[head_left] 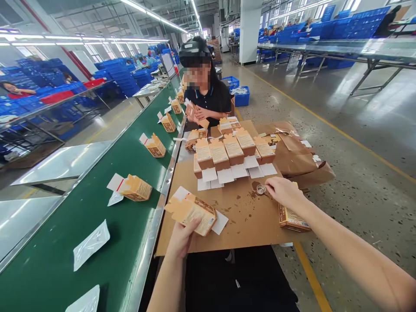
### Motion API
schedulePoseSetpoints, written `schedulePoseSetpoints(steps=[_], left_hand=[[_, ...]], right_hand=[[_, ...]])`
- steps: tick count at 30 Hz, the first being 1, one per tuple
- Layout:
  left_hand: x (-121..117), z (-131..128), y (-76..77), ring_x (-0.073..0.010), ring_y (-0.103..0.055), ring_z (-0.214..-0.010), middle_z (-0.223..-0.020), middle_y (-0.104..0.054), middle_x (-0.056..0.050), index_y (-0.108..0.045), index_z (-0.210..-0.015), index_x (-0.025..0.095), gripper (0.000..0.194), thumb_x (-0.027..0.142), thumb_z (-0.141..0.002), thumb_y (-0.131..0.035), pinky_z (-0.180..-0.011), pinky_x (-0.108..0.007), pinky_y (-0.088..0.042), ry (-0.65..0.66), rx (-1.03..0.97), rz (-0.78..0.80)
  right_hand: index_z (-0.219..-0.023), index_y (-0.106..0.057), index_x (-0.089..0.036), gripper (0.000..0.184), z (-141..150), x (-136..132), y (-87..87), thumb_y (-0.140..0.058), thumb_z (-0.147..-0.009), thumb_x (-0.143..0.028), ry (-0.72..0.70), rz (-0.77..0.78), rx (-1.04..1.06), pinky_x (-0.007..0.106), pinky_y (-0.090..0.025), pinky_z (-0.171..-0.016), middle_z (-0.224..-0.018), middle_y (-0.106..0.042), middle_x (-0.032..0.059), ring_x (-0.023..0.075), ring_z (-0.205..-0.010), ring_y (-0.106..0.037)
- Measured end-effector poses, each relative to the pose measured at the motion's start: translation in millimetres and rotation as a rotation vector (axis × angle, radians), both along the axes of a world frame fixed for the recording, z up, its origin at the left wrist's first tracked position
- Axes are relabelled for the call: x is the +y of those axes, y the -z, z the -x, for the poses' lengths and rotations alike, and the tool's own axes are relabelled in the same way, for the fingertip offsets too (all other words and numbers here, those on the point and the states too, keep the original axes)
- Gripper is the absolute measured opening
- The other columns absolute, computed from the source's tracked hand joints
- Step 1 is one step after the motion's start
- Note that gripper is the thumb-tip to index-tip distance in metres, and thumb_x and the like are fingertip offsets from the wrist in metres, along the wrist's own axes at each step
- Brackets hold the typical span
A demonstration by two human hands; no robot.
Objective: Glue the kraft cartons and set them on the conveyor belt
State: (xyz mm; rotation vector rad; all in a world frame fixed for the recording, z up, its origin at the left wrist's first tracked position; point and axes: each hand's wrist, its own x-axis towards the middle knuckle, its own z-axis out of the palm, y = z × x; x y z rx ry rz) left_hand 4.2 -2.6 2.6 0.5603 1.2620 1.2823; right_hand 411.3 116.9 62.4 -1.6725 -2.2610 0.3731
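Note:
My left hand (pixel 183 236) is closed round a tan and brown printed carton (pixel 195 212), thumb on its printed face. The carton lies tilted over the cardboard sheet (pixel 240 234), with white flaps sticking out at both ends. On the right, my right hand (pixel 286 193) has its fingers pinched at the edge of a small clear round thing (pixel 261 189), whose kind I cannot make out. Brown specks lie around it on the cardboard. Under my right wrist rests another printed carton (pixel 290 219), partly hidden by the arm.
Stacked cartons (pixel 224 151) with white flaps stand at the table's far side. Left runs a green conveyor belt (pixel 65 225) carrying open cartons (pixel 138 188) and silvery pouches (pixel 92 245). A person (pixel 208 95) opposite holds a carton. Brown wrapping (pixel 292 147) lies at the right.

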Motion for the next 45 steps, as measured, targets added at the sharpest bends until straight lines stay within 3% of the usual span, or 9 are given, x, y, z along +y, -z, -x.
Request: schedulePoseSetpoints(steps=[5, 8, 13, 18, 22, 26, 34, 40, 45], left_hand=[[30.7, -21.4, -1.9, -0.0439, -0.084, -0.126, -0.126, -0.089, -0.02, -0.082, -0.115, 0.017, 0.078, 0.05, -0.054, -0.119, -0.117, -0.061, -0.065, 0.025, 0.149, 0.01], [41.3, -26.3, -5.2, -0.0407, -0.084, -0.124, -0.129, -0.088, -0.019, -0.079, -0.115, 0.018, 0.08, 0.051, -0.053, -0.119, -0.113, -0.056, -0.067, 0.039, 0.155, 0.035], [41.7, -28.2, -10.4, -0.0395, -0.083, -0.125, -0.13, -0.087, -0.019, -0.078, -0.115, 0.018, 0.08, 0.052, -0.054, -0.118, -0.112, -0.054, -0.066, 0.062, 0.175, 0.034], [36.2, -30.0, -13.7, -0.038, -0.083, -0.119, -0.125, -0.087, -0.017, -0.075, -0.115, 0.019, 0.082, 0.053, -0.054, -0.118, -0.108, -0.055, -0.067, 0.051, 0.212, 0.03], [32.0, -30.5, -17.5, -0.0394, -0.084, -0.121, -0.125, -0.087, -0.017, -0.074, -0.117, 0.02, 0.08, 0.054, -0.058, -0.116, -0.107, -0.057, -0.068, 0.072, 0.242, 0.016], [20.0, -33.1, -17.0, -0.0389, -0.083, -0.126, -0.131, -0.085, -0.016, -0.07, -0.127, 0.023, 0.08, 0.052, -0.066, -0.113, -0.108, -0.056, -0.069, 0.123, 0.334, -0.046], [-18.5, -50.9, 11.6, -0.0403, -0.083, -0.123, -0.13, -0.082, -0.016, -0.069, -0.132, 0.028, 0.075, 0.048, -0.07, -0.107, -0.104, -0.058, -0.07, 0.07, 0.657, -0.221], [-19.7, -57.1, 21.7, -0.0447, -0.079, -0.128, -0.13, -0.08, -0.015, -0.073, -0.128, 0.03, 0.071, 0.047, -0.068, -0.109, -0.111, -0.059, -0.066, 0.061, 0.682, -0.179], [-8.0, -27.0, 12.2, -0.0465, -0.08, -0.129, -0.131, -0.081, -0.015, -0.068, -0.128, 0.029, 0.085, 0.051, -0.059, -0.112, -0.112, -0.063, -0.067, -0.16, 0.572, -0.121]], right_hand=[[-0.094, -0.081, -0.025, 0.03, -4.7, -28.1, -11.7, -0.056, -0.109, -0.029, 0.006, -0.094, 0.095, 0.037, -0.061, -0.081, -0.095, -0.088, 0.01, 0.0267, -0.088, -0.08], [-0.1, -0.084, -0.026, 0.024, 17.2, -58.9, -9.1, -0.063, -0.109, -0.032, -0.008, -0.135, 0.291, 0.036, -0.064, -0.081, -0.096, -0.09, 0.0077, 0.0257, -0.086, -0.082], [-0.097, -0.083, -0.026, 0.02, 86.1, -101.0, 22.7, -0.067, -0.109, -0.024, -0.078, -0.022, 0.531, 0.033, -0.067, -0.079, -0.089, -0.088, 0.0042, 0.0211, -0.078, -0.081], [-0.092, -0.081, -0.027, 0.021, 126.2, -110.5, 55.3, -0.069, -0.106, -0.018, -0.12, 0.042, 0.557, 0.03, -0.064, -0.071, -0.083, -0.085, 0.0025, 0.0195, -0.072, -0.078], [-0.091, -0.08, -0.027, 0.022, 121.6, -107.7, 59.8, -0.066, -0.107, -0.018, -0.106, 0.031, 0.552, 0.031, -0.064, -0.071, -0.083, -0.084, 0.0038, 0.0211, -0.073, -0.078], [-0.095, -0.08, -0.027, 0.022, 102.5, -111.4, 47.6, -0.064, -0.109, -0.022, -0.061, -0.009, 0.566, 0.032, -0.065, -0.074, -0.088, -0.085, 0.0049, 0.0217, -0.077, -0.079], [-0.094, -0.079, -0.028, 0.021, 66.6, -140.8, 18.9, -0.066, -0.11, -0.026, 0.055, -0.058, 0.623, 0.03, -0.064, -0.066, -0.083, -0.083, 0.0015, 0.0192, -0.068, -0.075], [-0.091, -0.078, -0.027, 0.023, 69.3, -151.7, 11.8, -0.065, -0.111, -0.028, 0.077, -0.03, 0.63, 0.029, -0.065, -0.067, -0.081, -0.082, 0.0018, 0.019, -0.069, -0.075], [-0.09, -0.079, -0.029, 0.025, 69.0, -151.6, 7.4, -0.066, -0.111, -0.034, 0.068, -0.006, 0.665, 0.032, -0.066, -0.065, -0.078, -0.081, 0.0019, 0.0212, -0.064, -0.075]])
